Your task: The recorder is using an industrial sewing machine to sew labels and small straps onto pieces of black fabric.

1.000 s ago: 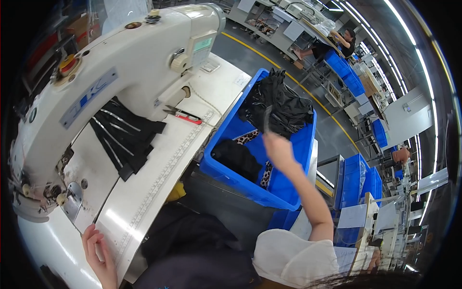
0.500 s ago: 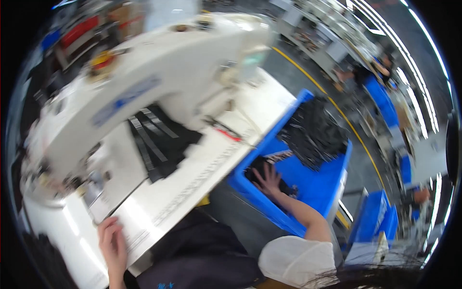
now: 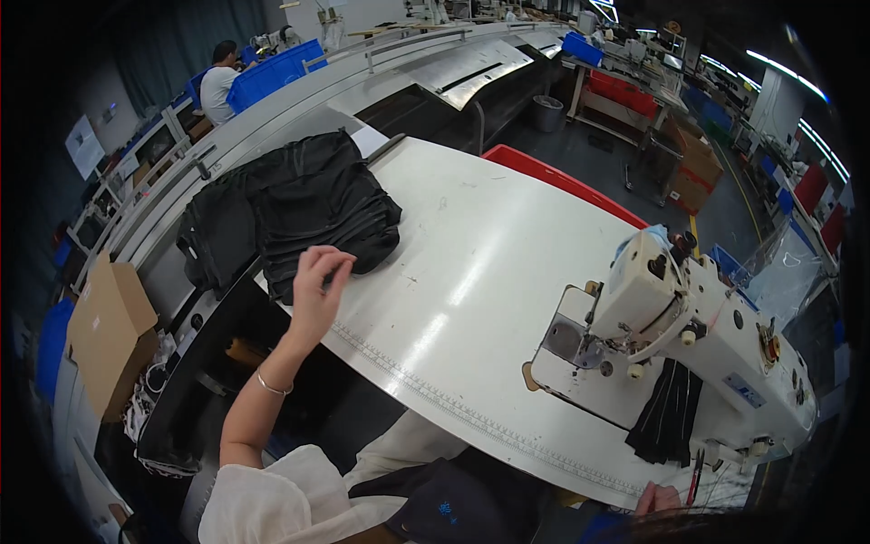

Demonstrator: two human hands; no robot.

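My left hand is over the near edge of a stack of black fabric pieces at the left of the white sewing table. Its fingers are loosely bent, the thumb apart, with nothing visible between them. My right hand is at the table's front edge on the right, its fingers curled; anything in them is hidden. Next to it lies a slim red and black tool. A pleated black piece with pale lines rests under the arm of the white sewing machine.
An open cardboard box stands at the far left. A red bin sits beyond the table's far edge. Metal worktops and rails run behind. A person sits by a blue bin at the back left.
The view has swung left, from the machine and blue bin to the table and black stack. My right hand has left the bin for the table edge; my left hand is now at the stack.
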